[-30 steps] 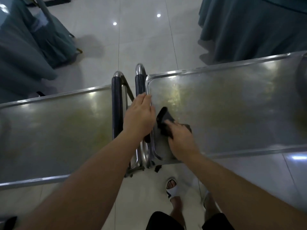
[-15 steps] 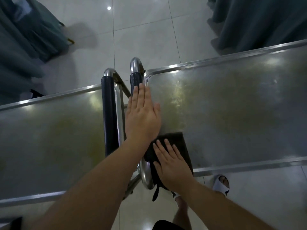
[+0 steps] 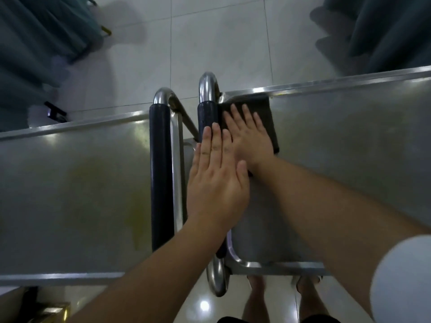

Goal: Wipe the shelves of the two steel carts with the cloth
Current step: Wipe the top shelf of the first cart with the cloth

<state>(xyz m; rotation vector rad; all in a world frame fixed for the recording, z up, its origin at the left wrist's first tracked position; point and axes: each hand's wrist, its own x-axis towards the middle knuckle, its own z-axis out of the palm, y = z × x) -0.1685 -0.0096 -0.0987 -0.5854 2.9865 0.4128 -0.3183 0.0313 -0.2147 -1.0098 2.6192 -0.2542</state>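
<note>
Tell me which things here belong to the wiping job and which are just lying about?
Job: dark cloth, right cart's shelf, left cart's shelf, right hand, left hand.

Lying about: teal drapes, tiled floor, gold box.

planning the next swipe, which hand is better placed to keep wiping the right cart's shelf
Right. The right hand lies flat on the dark cloth at the shelf's far corner; the left hand rests over the handle edge, off the cloth.

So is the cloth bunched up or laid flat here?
Laid flat. The dark cloth lies as a flat rectangle on the right cart's shelf, in the far corner, under the flat right hand.
</note>
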